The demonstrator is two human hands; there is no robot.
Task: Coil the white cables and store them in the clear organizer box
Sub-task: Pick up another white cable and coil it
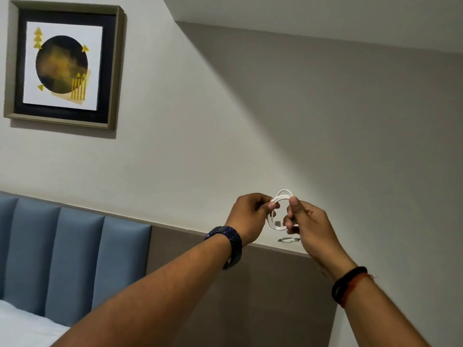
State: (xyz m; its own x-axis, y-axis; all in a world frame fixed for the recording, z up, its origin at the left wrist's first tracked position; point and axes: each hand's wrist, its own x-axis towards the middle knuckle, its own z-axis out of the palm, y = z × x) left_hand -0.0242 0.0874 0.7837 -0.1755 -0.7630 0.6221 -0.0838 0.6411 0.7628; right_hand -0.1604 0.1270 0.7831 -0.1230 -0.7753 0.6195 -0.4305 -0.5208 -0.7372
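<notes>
A white cable (pixel 273 222) is wound into a small loop, held up in the air in front of the wall. My left hand (pixel 251 216) pinches the loop's left side between thumb and fingers. My right hand (pixel 309 225) grips the right side, thumb on top. One loose end with a plug (pixel 288 239) sticks out to the left below my right hand. The clear organizer box is not in view.
A blue padded headboard (pixel 75 261) and a brown wall panel (pixel 250 284) run below my arms. White bedding (pixel 22 324) shows at the bottom left. A framed picture (pixel 65 65) hangs on the wall at the upper left.
</notes>
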